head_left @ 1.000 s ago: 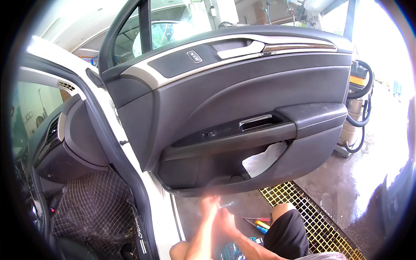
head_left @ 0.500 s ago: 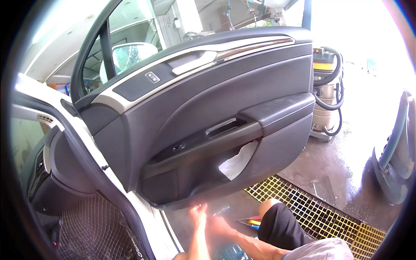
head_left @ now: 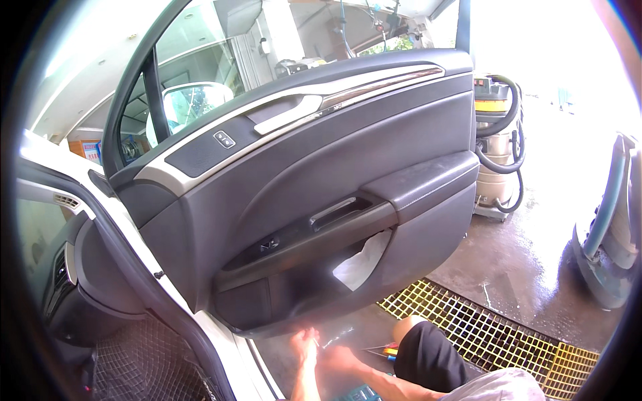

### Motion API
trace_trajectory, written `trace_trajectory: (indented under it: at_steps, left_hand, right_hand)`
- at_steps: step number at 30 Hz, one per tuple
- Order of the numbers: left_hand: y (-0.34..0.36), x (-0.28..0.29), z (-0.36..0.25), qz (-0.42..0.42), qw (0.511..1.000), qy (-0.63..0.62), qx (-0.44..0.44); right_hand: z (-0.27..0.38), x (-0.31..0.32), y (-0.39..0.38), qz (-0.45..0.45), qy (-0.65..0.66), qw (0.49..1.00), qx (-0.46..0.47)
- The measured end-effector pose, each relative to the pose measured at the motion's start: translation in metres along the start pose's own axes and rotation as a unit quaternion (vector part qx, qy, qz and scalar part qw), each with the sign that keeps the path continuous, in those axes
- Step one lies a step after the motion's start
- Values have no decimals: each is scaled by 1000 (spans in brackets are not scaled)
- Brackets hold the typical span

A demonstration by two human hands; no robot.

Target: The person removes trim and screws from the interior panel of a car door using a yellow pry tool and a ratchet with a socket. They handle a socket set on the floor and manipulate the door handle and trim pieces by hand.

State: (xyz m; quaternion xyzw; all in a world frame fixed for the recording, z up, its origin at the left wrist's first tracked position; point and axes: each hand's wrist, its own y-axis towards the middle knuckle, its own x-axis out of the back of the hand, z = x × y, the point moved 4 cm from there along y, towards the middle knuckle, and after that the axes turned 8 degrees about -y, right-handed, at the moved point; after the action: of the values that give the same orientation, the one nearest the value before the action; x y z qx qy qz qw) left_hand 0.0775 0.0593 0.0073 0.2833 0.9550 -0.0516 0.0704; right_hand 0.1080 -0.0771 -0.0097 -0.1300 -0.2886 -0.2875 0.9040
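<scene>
- Grey-brown floor [head_left: 498, 271]: glossy in patches.
- Yellow lattice grating [head_left: 478, 324]: runs across it.
- Steel-coloured cylindrical vacuum machine [head_left: 493, 186]: stands upright.
- Slender orange-and-blue-handled tools [head_left: 390, 351]: lie near grating.

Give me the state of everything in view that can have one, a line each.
Car door: open
White sheet: inside the door pocket
Vacuum cleaner: upright, hose looped at its side
Floor grate: lying flat
Left hand: near the door's lower edge, grip unclear
Right hand: blurred, grip unclear
</scene>
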Motion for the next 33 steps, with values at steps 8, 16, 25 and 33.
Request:
trace_trajectory:
  at_steps: [8, 16, 25, 33]
  left_hand:
    - [-8, -12, -29, 10, 999, 42, -13]
    - [0, -6, -5, 10, 998, -53, 22]
    - [4, -8, -5, -3, 1000, -22, 17]
    - [9, -8, 14, -6, 990, -123, 65]
  right_hand:
    - [-24, -25, 18, -30, 50, 998, 10]
    - [16, 25, -13, 68, 75, 993, -55]
    - [7, 9, -4, -19, -7, 1000, -13]
    - [-19, -6, 11, 32, 54, 998, -15]
